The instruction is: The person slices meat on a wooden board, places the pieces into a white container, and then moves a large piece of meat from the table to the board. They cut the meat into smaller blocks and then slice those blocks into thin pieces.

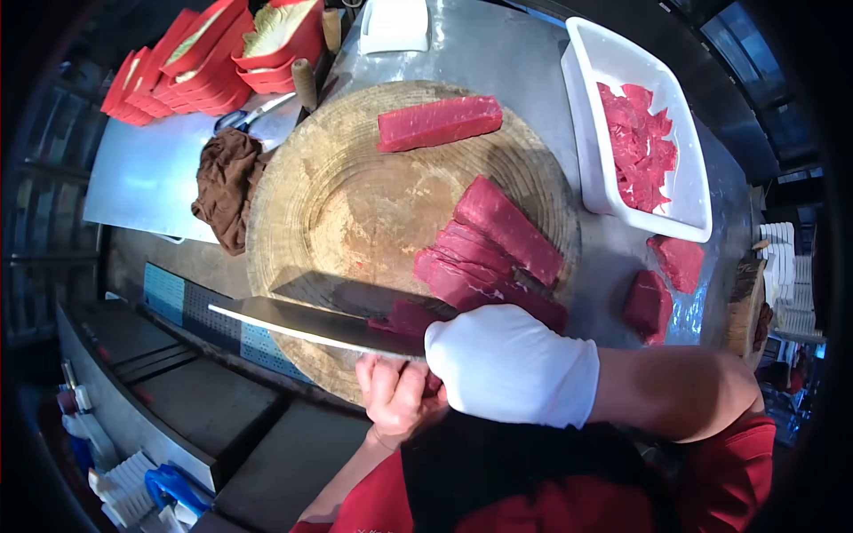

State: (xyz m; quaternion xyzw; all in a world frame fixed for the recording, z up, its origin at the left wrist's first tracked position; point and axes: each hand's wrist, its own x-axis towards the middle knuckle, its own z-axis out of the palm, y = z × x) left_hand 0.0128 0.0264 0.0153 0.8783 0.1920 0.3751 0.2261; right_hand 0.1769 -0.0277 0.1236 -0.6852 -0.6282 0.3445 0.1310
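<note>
My right hand (511, 364), in a white glove, is closed round the handle end of a large knife (311, 324), whose blade points left across the near part of a round wooden block (355, 204). Bare and curled, my left hand (391, 391) is just below the blade, its fingers on a piece of red meat (433, 384) that is mostly hidden. Beyond the blade lie sliced red meat (471, 266) and a thick slab (508, 229). A long meat strip (440, 123) rests at the block's far side.
At the right stands a white tub (582, 133) holding meat slices, with two meat pieces (649, 306) near it. Red trays (204, 67) are stacked at the far left, near a brown cloth (228, 186). A white container (394, 25) sits at the back.
</note>
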